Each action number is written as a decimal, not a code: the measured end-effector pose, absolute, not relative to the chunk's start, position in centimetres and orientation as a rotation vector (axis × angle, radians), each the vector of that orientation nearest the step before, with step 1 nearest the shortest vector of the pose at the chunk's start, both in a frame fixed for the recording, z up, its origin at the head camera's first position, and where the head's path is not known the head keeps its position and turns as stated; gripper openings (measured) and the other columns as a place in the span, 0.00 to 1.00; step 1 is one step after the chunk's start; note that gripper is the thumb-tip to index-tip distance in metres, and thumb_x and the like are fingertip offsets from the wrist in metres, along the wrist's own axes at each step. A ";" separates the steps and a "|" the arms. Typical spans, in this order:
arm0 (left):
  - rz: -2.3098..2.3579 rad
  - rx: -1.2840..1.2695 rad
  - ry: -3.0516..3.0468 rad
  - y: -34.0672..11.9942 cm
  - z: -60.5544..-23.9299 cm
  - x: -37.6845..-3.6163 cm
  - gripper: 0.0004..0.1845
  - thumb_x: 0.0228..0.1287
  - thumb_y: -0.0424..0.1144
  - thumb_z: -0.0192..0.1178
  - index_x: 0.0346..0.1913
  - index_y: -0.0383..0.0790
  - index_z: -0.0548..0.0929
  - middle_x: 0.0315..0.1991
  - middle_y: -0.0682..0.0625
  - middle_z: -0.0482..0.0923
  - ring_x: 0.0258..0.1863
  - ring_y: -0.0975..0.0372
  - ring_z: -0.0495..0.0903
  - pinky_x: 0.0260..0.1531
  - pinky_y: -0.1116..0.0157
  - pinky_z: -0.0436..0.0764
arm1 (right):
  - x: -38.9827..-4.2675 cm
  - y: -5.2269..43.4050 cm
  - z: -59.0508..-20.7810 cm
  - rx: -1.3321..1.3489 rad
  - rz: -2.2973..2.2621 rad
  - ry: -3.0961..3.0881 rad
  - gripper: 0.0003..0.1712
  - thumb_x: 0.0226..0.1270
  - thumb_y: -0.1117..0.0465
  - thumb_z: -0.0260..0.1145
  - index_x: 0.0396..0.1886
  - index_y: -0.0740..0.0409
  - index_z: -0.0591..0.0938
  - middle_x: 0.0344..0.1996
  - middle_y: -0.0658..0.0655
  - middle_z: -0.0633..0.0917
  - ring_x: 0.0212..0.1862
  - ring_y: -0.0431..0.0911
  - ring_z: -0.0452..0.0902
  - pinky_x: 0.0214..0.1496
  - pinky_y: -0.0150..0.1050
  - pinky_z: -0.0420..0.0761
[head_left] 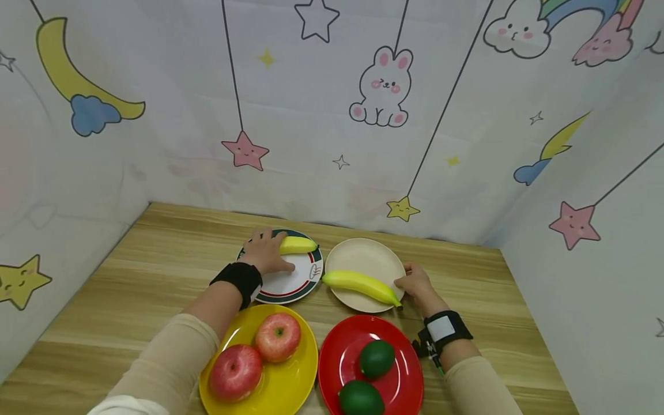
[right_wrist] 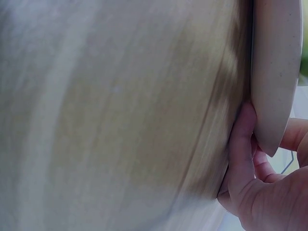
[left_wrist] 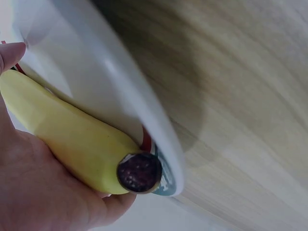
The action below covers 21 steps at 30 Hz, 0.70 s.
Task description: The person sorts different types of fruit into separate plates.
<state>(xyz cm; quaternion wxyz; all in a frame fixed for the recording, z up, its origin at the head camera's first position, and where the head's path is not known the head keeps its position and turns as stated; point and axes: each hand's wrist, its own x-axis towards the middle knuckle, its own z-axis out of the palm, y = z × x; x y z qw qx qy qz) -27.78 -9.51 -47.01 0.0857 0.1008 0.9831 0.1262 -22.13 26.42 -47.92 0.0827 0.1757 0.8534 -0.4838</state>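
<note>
The left hand [head_left: 267, 253] grips a short banana [head_left: 297, 245] over the striped plate [head_left: 290, 288] beneath it. The right hand [head_left: 417, 285] pinches the rim of the beige plate [head_left: 365, 256], its fingers [right_wrist: 240, 144] under the edge; a long banana [head_left: 360, 285] lies there, just left of that hand.

Your left hand [head_left: 267, 252] covers one end of the short banana [head_left: 297, 245], so you can only see its other end from the head camera. In the left wrist view the white plate [left_wrist: 120, 96] runs off the top edge, and the table [left_wrist: 240, 96] looks smeared and blurry. Your right hand [head_left: 415, 285] hides part of the beige plate's [head_left: 363, 256] rim. In the right wrist view that plate is cut off at the right edge, and the wood is too blurry to see its lines. The long banana [head_left: 360, 284] does not show there.
</note>
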 end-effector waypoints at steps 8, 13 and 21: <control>0.413 0.280 2.909 -9.4 -46.9 -27.7 0.48 0.52 0.59 0.69 0.73 0.43 0.63 0.66 0.31 0.57 0.64 0.34 0.54 0.57 0.31 0.59 | -22.1 26.5 -48.0 0.518 -1.464 2.546 0.25 0.59 0.77 0.61 0.58 0.74 0.70 0.46 0.71 0.74 0.41 0.56 0.76 0.37 0.38 0.82; 0.424 0.262 2.920 -9.3 -47.0 -27.6 0.43 0.56 0.50 0.68 0.72 0.43 0.63 0.64 0.30 0.59 0.61 0.35 0.57 0.57 0.33 0.62 | -22.1 26.7 -48.2 0.522 -1.473 2.543 0.25 0.59 0.77 0.61 0.57 0.74 0.69 0.45 0.71 0.73 0.40 0.55 0.76 0.36 0.38 0.81; 0.336 0.272 2.992 -9.6 -48.1 -28.4 0.32 0.60 0.38 0.64 0.67 0.38 0.68 0.59 0.29 0.66 0.55 0.36 0.66 0.51 0.35 0.70 | -22.1 26.6 -48.1 0.507 -1.498 2.533 0.24 0.59 0.77 0.60 0.56 0.74 0.69 0.44 0.71 0.74 0.38 0.54 0.76 0.35 0.37 0.81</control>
